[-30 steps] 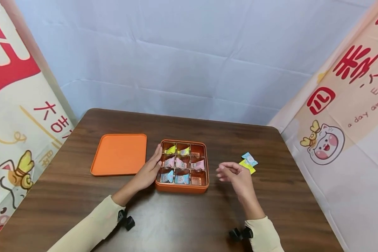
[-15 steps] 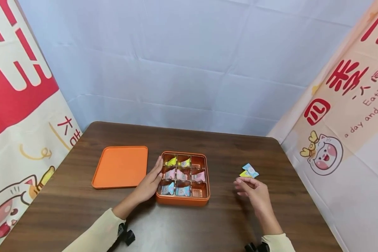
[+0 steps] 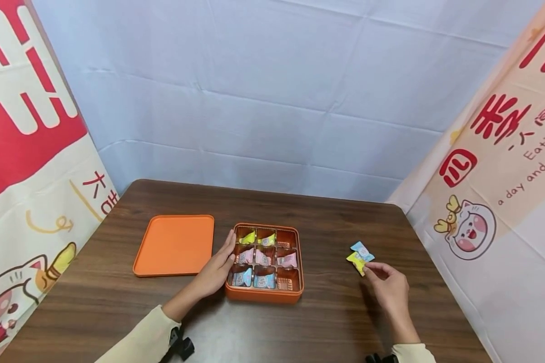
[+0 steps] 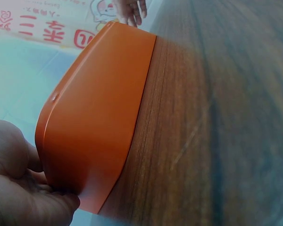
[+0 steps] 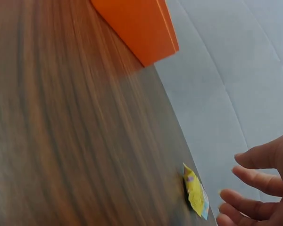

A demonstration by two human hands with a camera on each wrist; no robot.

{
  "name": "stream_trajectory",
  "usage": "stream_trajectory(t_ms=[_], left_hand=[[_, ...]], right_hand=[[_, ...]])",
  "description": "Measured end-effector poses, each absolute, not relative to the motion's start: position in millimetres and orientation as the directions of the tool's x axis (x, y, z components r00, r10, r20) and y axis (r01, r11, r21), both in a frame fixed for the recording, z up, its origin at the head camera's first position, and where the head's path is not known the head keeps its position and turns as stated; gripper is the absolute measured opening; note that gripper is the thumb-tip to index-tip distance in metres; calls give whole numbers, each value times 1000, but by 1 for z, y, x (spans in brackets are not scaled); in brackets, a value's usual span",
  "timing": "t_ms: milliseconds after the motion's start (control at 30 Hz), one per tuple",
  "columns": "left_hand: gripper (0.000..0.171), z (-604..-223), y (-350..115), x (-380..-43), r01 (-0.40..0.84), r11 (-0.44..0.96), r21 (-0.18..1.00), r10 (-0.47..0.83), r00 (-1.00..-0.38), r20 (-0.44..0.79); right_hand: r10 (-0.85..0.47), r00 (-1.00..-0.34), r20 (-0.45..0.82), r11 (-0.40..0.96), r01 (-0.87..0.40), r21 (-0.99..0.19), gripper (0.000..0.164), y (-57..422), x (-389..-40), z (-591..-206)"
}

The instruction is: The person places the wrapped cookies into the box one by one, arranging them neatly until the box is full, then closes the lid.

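Head view: the bench [image 3: 263, 330] has a dark brown wood-grain top with rounded far corners. On it stands a squarish orange box [image 3: 264, 294], smooth-walled and round-cornered, fitted with a glossy brown insert [image 3: 286, 284] of nine compartments. Crinkled packets lie inside: two yellow packets [image 3: 266, 240] in the far row, three pink packets [image 3: 262, 258] in the middle row, two blue packets [image 3: 265, 281] in the near row. An orange lid [image 3: 174, 245], flat with a raised rim, lies left of the box. The left hand [image 3: 214, 269] rests along the box's left wall, fingers extended.

Compared with half a second earlier, the right hand [image 3: 388, 287] is further right, and the loose yellow packet [image 3: 357, 262], then partly covered, shows more fully. Box contents are unchanged.

The loose yellow packet lies on the bench right of the box, adjoining a loose blue packet [image 3: 363, 250]. Its wrapper is creased, with a purple mark in the right wrist view. There, the right hand's fingers [image 5: 255, 157] are parted and loosely bent; contact with the packet cannot be confirmed.
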State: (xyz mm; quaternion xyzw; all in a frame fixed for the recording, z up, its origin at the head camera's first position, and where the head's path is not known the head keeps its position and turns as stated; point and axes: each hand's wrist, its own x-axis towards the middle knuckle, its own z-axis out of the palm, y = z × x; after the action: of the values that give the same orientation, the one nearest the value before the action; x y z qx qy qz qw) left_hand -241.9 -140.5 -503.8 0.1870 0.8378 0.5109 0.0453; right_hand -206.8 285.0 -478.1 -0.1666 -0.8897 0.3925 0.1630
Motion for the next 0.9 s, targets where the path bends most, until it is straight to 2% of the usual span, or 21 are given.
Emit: stream_trajectory(t_ms=[233, 400, 667, 900], left_hand=[[58, -505, -139, -241, 305, 406, 861, 354, -922, 159], [58, -506, -139, -240, 288, 404, 868, 354, -925, 142], [59, -509, -140, -240, 266, 404, 875, 363, -925, 114], [58, -509, -139, -243, 287, 401, 870, 357, -924, 140]], right_hand=[[452, -875, 175, 665, 200, -719, 21, 298, -209, -482], [452, -866, 217, 699, 192, -689, 27, 309, -215, -490], [444, -893, 78, 674, 275, -686, 41, 318, -218, -494], [410, -911, 48, 701, 281, -655, 42, 326, -227, -494]])
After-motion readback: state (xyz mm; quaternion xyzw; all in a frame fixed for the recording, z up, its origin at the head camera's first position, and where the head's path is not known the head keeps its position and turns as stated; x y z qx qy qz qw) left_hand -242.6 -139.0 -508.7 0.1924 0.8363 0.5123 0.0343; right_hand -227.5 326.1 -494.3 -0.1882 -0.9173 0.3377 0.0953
